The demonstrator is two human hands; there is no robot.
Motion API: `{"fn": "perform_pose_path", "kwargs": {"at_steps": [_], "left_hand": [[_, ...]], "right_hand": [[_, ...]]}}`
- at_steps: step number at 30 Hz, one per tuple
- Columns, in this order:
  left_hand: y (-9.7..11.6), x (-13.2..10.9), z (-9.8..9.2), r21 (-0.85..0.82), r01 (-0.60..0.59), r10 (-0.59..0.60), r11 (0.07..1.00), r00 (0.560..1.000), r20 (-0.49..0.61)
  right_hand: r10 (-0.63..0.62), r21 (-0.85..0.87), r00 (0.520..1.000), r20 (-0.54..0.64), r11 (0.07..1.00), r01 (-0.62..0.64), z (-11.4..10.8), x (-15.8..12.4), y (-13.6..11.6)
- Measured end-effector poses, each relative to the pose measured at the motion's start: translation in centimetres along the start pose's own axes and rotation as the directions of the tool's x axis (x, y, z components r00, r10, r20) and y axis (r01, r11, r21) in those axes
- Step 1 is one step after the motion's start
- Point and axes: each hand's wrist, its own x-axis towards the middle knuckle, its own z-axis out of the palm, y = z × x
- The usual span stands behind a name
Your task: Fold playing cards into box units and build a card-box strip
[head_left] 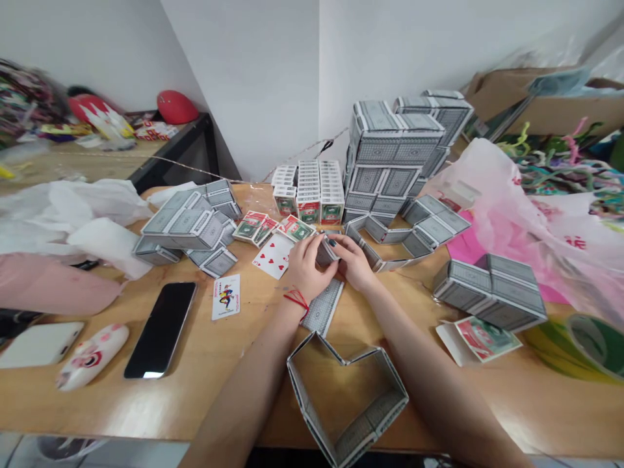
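My left hand [311,270], with a red string bracelet at its wrist, and my right hand [355,262] meet over the middle of the table. Both have their fingers closed around a small grey-patterned piece of playing cards [324,255], partly hidden by the fingers. Just below them lies a grey-backed playing card [324,308], face down. Between my forearms stands a heart-shaped ring of folded cards [363,421]. A hearts card [271,257] lies face up left of my left hand, with a joker [226,298] farther left.
Several card boxes [309,209] stand at the back. A tall card-block stack [385,156] rises behind my right hand, beside another card ring [390,263]. Card blocks [182,224] and a phone [160,330] are on the left. Green tape [560,348] and pink plastic [526,195] are right.
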Motion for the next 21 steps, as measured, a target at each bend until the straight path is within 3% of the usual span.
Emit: {"fn": "perform_pose_path", "kwargs": {"at_steps": [11, 21], "left_hand": [[-0.17, -0.18, 0.16, -0.017, -0.011, 0.011, 1.000, 1.000, -0.006], [-0.14, -0.26, 0.29, -0.028, -0.036, 0.035, 0.999, 0.999, -0.020]], "right_hand": [[-0.006, -0.037, 1.000, -0.027, 0.999, 0.005, 0.13, -0.10, -0.24], [0.117, 0.039, 0.992, 0.045, 0.992, -0.118, 0.16, -0.19, -0.47]]}}
